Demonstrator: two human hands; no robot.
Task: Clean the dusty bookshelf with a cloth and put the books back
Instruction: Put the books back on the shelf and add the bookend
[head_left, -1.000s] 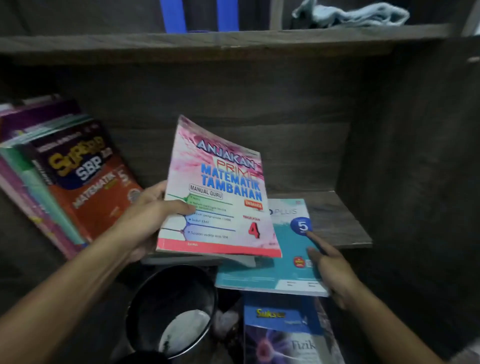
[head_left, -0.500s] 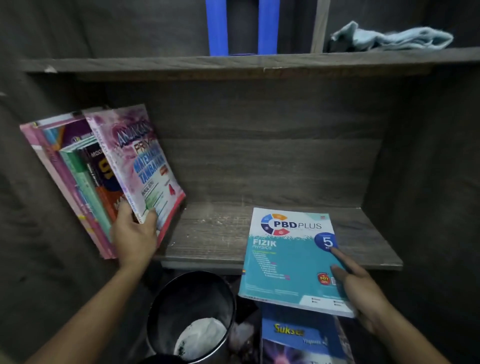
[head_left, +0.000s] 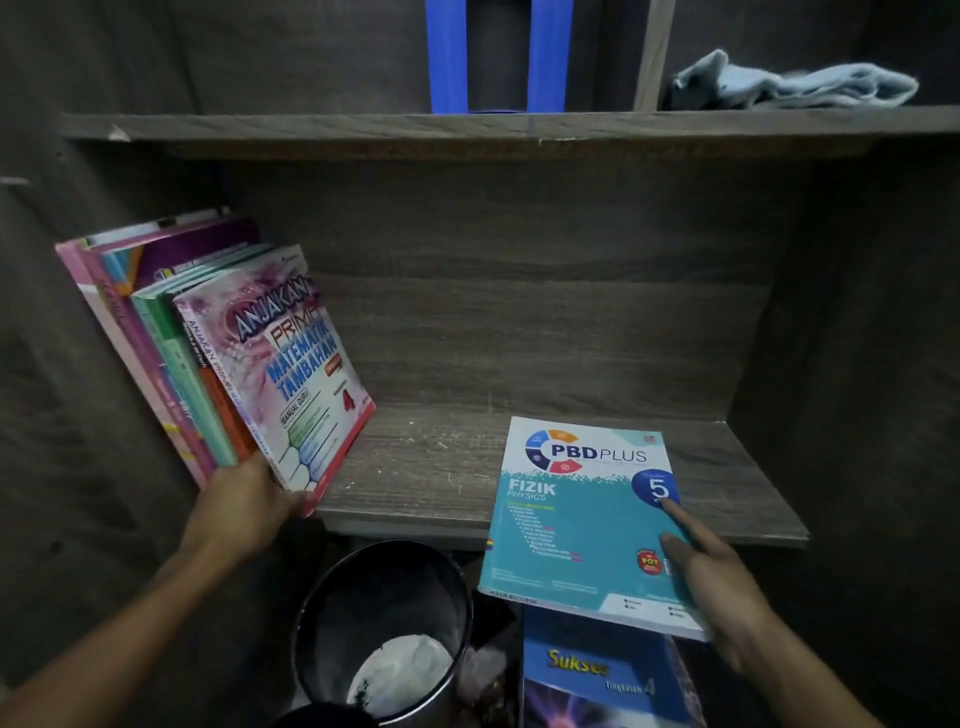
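Several books lean against the left wall of the wooden shelf (head_left: 447, 457). The outermost is a pink and white maths book (head_left: 291, 374), standing tilted. My left hand (head_left: 244, 506) grips its lower front corner. My right hand (head_left: 711, 577) holds a teal physics book (head_left: 571, 525) by its right edge, thumb on the cover; the book's far end lies over the shelf's front edge. A light blue cloth (head_left: 795, 85) lies bunched on the upper shelf at the right.
Below the shelf stands a black bin (head_left: 384, 629) with white paper inside. A blue book (head_left: 597, 680) lies under the teal one. Two blue bars (head_left: 493, 52) rise behind the upper shelf board (head_left: 311, 127). Dark side walls close in left and right.
My left hand has carried the maths book from mid-air to the leaning stack and stood it there. The teal book has stayed in my right hand at the shelf's front edge.
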